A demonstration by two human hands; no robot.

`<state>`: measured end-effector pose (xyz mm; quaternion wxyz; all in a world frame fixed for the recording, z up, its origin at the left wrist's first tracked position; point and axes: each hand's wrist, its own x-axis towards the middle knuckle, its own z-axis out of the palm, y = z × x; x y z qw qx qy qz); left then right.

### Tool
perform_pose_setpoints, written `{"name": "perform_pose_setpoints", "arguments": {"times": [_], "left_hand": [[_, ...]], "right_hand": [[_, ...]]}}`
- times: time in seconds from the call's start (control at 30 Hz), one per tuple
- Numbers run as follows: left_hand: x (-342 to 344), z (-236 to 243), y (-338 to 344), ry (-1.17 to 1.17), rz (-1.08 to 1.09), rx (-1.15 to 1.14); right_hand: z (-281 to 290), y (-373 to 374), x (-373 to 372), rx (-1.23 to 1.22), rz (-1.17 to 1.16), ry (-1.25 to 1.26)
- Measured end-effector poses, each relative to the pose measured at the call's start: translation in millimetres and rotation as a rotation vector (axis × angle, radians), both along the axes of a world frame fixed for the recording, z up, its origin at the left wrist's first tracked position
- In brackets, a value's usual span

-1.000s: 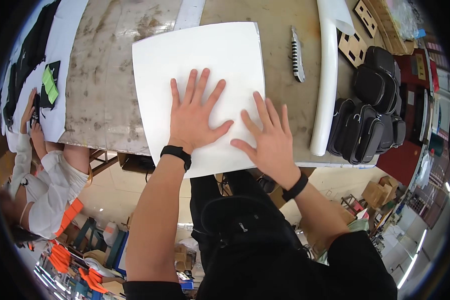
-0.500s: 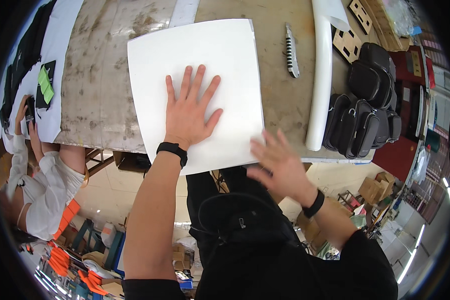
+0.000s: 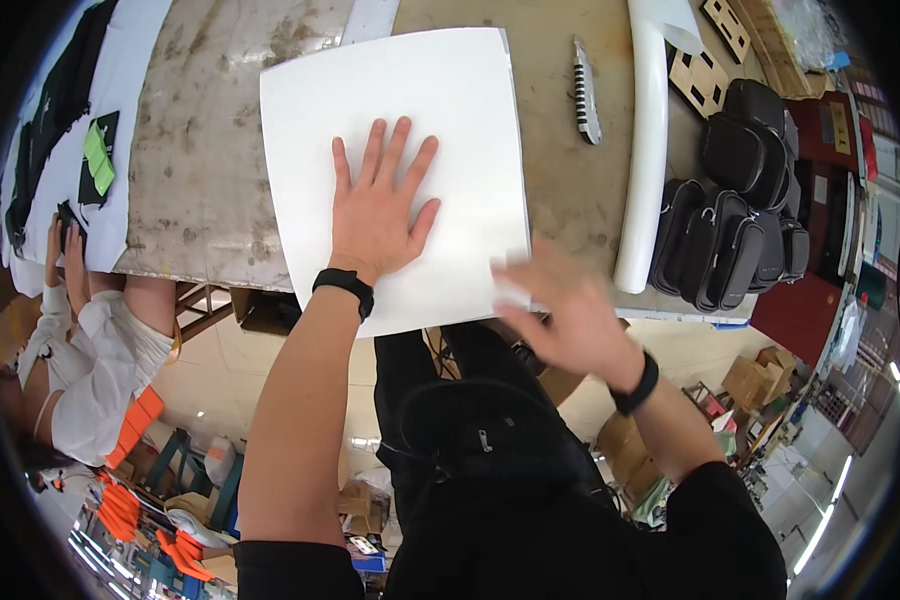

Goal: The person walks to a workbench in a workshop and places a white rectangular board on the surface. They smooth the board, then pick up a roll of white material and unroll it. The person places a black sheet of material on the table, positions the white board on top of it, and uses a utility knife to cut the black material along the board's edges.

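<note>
A white rectangular sheet (image 3: 310,100) lies on the worn table, its lower edge at the table's front. My left hand (image 3: 378,205) rests flat on it, fingers spread and holding nothing. My right hand (image 3: 565,315) is over the sheet's lower right corner and beyond the table edge; its fingers are smeared by motion, so whether they touch the sheet cannot be told. A utility knife (image 3: 586,90) with a striped grip lies right of the sheet, beside a long white roll (image 3: 640,170).
Several black cases (image 3: 730,240) and slotted wooden panels (image 3: 698,78) occupy the table's right. At the left, a co-worker's hands (image 3: 68,250) hold a dark item near a green piece (image 3: 98,160) on white material (image 3: 130,60). Cartons (image 3: 755,380) stand on the floor at the right.
My right hand has lifted from lying spread on the sheet and moved right toward its lower corner, now blurred. My left hand stays flat. The whole view has shifted slightly.
</note>
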<state>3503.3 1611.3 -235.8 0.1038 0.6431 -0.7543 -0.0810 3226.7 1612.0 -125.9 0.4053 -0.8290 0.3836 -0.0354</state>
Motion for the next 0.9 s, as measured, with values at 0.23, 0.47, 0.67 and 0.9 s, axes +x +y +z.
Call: {"name": "perform_pose_setpoints", "arguments": {"times": [0.23, 0.47, 0.67, 0.9], "left_hand": [[-1, -1, -5, 0.013, -0.006, 0.009], [-3, 2, -3, 0.005, -0.016, 0.010], [-3, 2, -4, 0.005, -0.003, 0.050], [-2, 2, -7, 0.015, -0.011, 0.040]], "right_hand": [[-17, 45, -4, -0.235, 0.231, 0.263], [-27, -35, 42, -0.473, 0.162, 0.161], [-29, 28, 46, -0.196, 0.114, 0.242], [-87, -114, 93, -0.598, -0.207, 0.360]]}}
